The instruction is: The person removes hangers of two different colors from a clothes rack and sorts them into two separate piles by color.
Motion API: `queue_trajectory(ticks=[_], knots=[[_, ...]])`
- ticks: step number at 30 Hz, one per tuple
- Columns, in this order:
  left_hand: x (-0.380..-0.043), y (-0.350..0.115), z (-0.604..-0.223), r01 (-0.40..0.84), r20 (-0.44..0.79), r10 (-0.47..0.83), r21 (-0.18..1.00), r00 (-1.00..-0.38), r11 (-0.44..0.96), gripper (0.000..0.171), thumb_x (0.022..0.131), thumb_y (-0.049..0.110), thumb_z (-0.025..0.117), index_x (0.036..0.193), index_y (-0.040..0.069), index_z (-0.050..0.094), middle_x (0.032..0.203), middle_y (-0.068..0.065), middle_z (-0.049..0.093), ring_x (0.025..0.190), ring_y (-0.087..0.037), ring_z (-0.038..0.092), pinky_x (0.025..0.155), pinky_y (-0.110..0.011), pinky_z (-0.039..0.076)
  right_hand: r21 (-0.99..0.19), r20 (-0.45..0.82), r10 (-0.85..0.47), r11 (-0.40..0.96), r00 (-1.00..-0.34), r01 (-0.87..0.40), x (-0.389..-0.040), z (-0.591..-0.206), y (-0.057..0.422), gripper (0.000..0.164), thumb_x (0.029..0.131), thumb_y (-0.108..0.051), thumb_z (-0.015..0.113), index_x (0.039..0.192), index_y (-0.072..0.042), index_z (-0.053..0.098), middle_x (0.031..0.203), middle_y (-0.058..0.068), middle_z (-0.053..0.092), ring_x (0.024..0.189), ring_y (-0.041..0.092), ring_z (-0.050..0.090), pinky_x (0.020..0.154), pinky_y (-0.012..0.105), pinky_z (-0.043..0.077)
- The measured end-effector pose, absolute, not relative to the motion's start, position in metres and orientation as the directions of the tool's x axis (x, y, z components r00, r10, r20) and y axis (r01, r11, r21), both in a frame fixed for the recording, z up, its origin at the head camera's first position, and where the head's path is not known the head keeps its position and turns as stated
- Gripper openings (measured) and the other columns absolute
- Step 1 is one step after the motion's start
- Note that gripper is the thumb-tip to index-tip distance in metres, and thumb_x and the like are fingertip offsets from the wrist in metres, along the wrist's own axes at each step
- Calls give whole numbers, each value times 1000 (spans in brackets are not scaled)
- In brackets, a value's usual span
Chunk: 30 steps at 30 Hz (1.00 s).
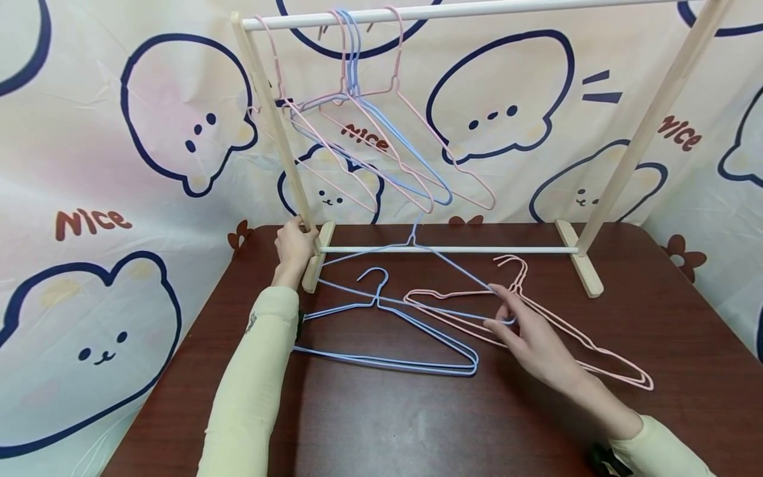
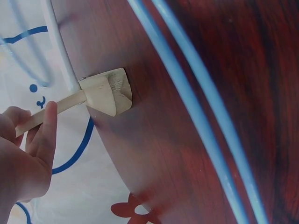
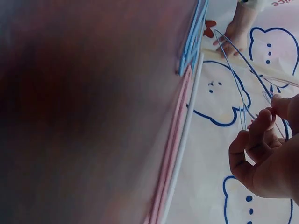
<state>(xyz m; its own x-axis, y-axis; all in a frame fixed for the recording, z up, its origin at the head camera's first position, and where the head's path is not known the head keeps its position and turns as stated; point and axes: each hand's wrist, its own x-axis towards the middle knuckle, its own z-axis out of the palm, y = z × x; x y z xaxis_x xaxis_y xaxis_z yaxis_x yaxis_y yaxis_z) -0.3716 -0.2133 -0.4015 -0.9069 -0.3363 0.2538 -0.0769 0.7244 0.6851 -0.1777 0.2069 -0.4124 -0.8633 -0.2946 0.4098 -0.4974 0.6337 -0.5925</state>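
My left hand [image 1: 294, 248] grips the lower part of the wooden rack's left post [image 1: 275, 122]; the left wrist view shows its fingers around that post [image 2: 70, 100]. With thumb and fingers, my right hand [image 1: 539, 341] pinches one corner of a blue clothes hanger [image 1: 412, 240]. That hanger is raised off the table, its hook pointing up toward the rack. Below it, several blue hangers [image 1: 475, 361] lie stacked, partly hidden by my left forearm. Pink hangers [image 1: 646, 381] lie on the table beneath and beyond my right hand.
From the white top rail [image 1: 477, 9] hang pink hangers [image 1: 397, 63] and blue hangers [image 1: 444, 189], grouped toward the left. A white lower bar [image 1: 524, 250] joins the rack's feet [image 1: 581, 262]. Behind the dark wooden table [image 1: 387, 424] hangs a cartoon-printed cloth [image 1: 197, 252].
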Motion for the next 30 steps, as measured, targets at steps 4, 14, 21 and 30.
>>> queue_trajectory(ticks=[4, 14, 21, 30], knots=[[-371, -213, -401, -82, 250, -340, 686, -906, 723, 22, 94, 19, 63, 113, 8, 68, 111, -15, 73, 103, -37, 68, 100, -51, 47, -633, 375, -314, 601, -873, -488, -173, -418, 201, 52, 94, -11, 67, 141, -6, 47, 81, -7, 51, 65, 1, 44, 59, 21, 40], [-373, -213, -402, -89, 245, -343, 685, -907, 723, 22, 94, 21, 65, 111, 7, 67, 114, -15, 72, 107, -38, 66, 99, -51, 47, -744, 236, -329, 544, -914, -388, -163, -427, 188, 49, 97, -20, 64, 142, -10, 47, 90, -4, 52, 64, 1, 45, 59, 23, 42], [-372, -214, -402, -89, 240, -339, 685, -910, 723, 22, 95, 21, 63, 112, 7, 66, 115, -16, 72, 108, -39, 66, 99, -51, 47, -782, 174, -321, 529, -931, -329, -161, -428, 179, 50, 97, -23, 65, 142, -9, 47, 91, -1, 53, 60, 5, 44, 54, 23, 41], [-372, -215, -403, -75, 251, -327, 679, -911, 730, 26, 95, 20, 62, 117, 7, 67, 115, -17, 72, 106, -38, 67, 100, -52, 47, -770, 95, -382, 557, -919, -311, -160, -429, 175, 50, 97, -19, 64, 142, -7, 45, 90, -1, 55, 57, 2, 47, 54, 23, 44]])
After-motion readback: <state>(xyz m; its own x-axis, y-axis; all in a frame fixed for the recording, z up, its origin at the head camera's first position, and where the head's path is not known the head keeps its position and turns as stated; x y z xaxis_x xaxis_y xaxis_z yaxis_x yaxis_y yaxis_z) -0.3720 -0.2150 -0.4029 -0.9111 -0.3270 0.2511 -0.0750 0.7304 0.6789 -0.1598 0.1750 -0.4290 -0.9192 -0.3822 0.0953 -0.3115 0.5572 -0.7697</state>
